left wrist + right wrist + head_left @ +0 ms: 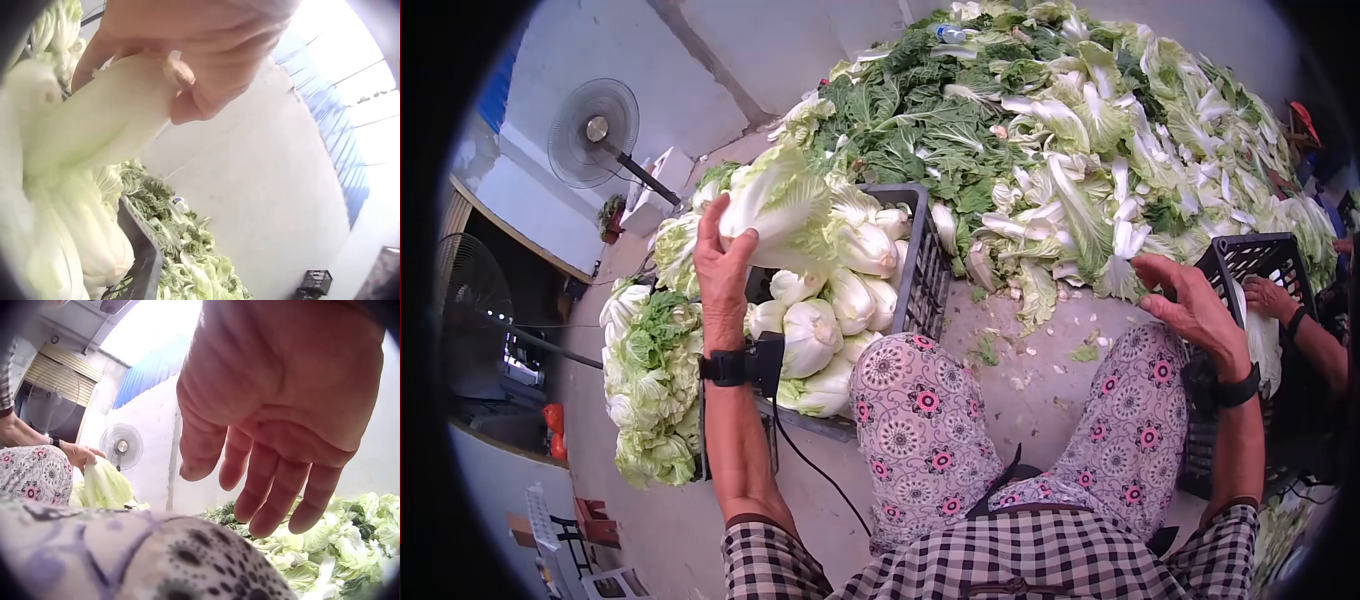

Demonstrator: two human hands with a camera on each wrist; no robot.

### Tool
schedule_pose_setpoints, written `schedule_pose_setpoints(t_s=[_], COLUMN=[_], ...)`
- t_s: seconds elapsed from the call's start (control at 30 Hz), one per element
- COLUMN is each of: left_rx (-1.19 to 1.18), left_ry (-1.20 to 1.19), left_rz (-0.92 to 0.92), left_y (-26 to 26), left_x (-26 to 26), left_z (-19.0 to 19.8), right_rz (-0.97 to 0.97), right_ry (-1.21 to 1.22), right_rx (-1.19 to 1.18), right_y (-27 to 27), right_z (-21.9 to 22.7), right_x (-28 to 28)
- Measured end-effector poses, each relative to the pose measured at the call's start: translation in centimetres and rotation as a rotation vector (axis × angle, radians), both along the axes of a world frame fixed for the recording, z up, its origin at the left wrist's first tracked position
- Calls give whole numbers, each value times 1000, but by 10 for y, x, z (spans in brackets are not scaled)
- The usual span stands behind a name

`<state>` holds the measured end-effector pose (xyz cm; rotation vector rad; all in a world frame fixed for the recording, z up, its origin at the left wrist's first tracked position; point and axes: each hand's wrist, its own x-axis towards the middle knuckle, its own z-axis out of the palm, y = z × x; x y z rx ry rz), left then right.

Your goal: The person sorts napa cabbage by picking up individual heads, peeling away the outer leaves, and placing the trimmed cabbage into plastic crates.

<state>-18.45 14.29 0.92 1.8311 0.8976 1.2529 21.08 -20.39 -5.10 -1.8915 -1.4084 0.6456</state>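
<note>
My left hand [725, 262] grips a napa cabbage [772, 205] by its pale base, fingers and thumb on either side; the left wrist view shows the cabbage [103, 115] close under the palm. It is held over a dark plastic crate [918, 225] filled with trimmed napa cabbages [812, 335]. My right hand [1190, 300] hangs above the right knee with nothing in it. In the right wrist view its fingers [265, 487] point downward, loosely extended and spread apart.
Loose cabbage leaves [1090, 130] form a large heap ahead. Stacked cabbages [650, 400] stand left of the crate. At right, another person's hand [1272, 300] reaches by a second black crate [1255, 245]. Two fans, one a standing fan [597, 130], are on the left.
</note>
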Motion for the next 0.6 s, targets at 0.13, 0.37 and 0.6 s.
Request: schedule_pose_setpoints(t_s=[0.13,0.37,0.6], left_rx=[59,22,-33], left_ry=[-29,148,-105], left_rz=[-208,-789,-787], left_y=[-46,-123,-159], left_x=[22,97,149], left_z=[49,59,33], right_rz=[-14,-10,14], right_ry=[-197,-336,521], right_rx=[207,694,496], right_y=[12,37,37], right_z=[9,47,35], right_x=[-19,-50,-75])
